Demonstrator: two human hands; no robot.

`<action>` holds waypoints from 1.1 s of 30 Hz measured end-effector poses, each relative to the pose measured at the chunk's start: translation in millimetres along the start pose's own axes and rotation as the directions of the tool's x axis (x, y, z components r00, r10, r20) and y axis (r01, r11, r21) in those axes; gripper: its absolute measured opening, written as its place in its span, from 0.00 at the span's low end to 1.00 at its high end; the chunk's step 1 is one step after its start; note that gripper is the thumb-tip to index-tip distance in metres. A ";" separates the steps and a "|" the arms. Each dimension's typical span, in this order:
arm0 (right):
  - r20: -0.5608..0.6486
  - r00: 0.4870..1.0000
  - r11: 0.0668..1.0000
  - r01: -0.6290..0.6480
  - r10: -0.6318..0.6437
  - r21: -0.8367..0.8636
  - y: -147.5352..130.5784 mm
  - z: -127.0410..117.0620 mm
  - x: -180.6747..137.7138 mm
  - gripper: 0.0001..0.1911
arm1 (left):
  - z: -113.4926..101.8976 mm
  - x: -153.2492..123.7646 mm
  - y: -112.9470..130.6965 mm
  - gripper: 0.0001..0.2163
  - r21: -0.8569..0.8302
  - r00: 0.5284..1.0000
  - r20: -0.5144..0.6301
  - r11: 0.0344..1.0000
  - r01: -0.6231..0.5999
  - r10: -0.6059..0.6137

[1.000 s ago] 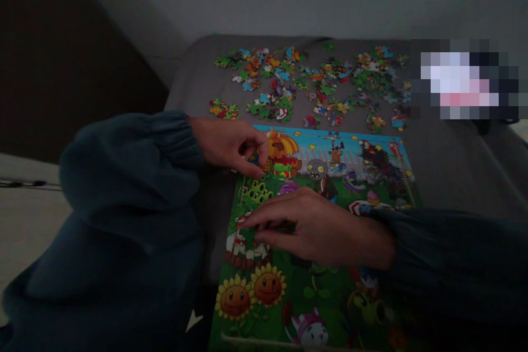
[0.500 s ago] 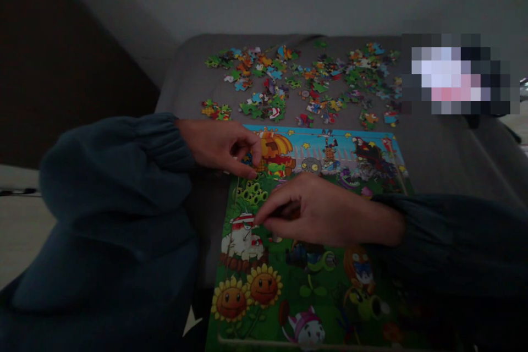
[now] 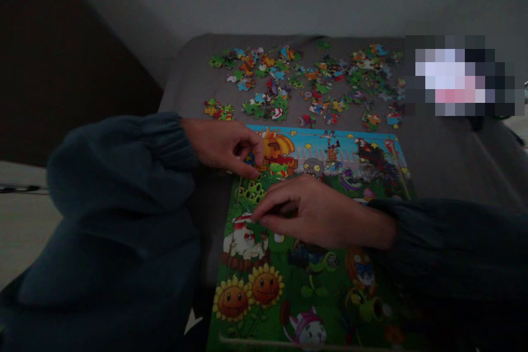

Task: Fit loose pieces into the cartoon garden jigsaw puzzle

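Note:
A colourful cartoon puzzle board [image 3: 330,286] lies on a grey cushion [image 3: 193,88] in dim light. My left hand [image 3: 225,146] rests at the board's upper left corner, index finger pressing down on its edge and the other fingers curled. My right hand [image 3: 317,212] lies across the board's middle with thumb and fingers pinched together at a small dark green puzzle piece [image 3: 259,229] near the left side. Dark blue sleeves cover both my arms.
Several loose puzzle pieces [image 3: 305,80] are scattered over the cushion beyond the board. A small separate cluster of pieces [image 3: 218,110] lies at the left. A blurred patch sits at the right rear. A dark wall area stands at the left.
My right hand slid up from the board's lower left to the middle and now pinches at a piece. My left hand stayed at the corner. The view shifted slightly.

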State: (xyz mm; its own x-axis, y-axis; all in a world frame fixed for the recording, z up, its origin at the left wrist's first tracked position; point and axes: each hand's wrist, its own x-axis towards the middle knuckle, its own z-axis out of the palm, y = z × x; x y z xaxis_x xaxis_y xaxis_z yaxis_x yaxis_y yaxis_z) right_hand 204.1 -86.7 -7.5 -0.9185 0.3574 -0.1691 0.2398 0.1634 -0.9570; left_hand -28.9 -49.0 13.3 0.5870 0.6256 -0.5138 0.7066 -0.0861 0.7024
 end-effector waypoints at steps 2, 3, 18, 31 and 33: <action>0.001 1.000 1.000 0.002 -0.002 -0.013 -2.7 -3.1 -0.2 0.12 | -0.2 -0.2 0.8 0.12 -0.006 1.000 0.005 1.000 0.005 -0.005; -0.006 1.000 1.000 0.004 -0.004 -0.025 -4.7 -5.7 -0.4 0.12 | -0.2 -0.3 0.9 0.12 -0.009 1.000 0.007 1.000 0.007 -0.007; 0.038 0.999 0.981 0.037 -0.030 -0.190 -7.8 -18.2 0.5 0.12 | 0.4 0.1 -3.1 0.12 0.009 1.000 -0.006 1.000 -0.014 0.014; -0.026 0.981 0.912 0.169 -0.192 -0.374 -9.6 -21.0 -1.7 0.06 | -1.2 -0.9 1.1 0.10 0.029 1.000 0.008 0.999 -0.019 0.019; 0.045 0.967 0.858 0.242 -0.250 -0.453 -10.5 -21.8 -4.2 0.07 | -1.2 -0.8 0.7 0.11 0.035 1.000 0.011 0.999 -0.020 0.019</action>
State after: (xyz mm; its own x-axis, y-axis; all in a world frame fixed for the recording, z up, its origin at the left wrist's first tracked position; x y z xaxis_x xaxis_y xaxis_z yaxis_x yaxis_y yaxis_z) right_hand 212.3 -69.8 8.5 -0.9625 0.2636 0.0647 0.1254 0.6435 -0.7551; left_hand -29.3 -48.6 14.8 0.6049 0.6151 -0.5057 0.7082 -0.1253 0.6948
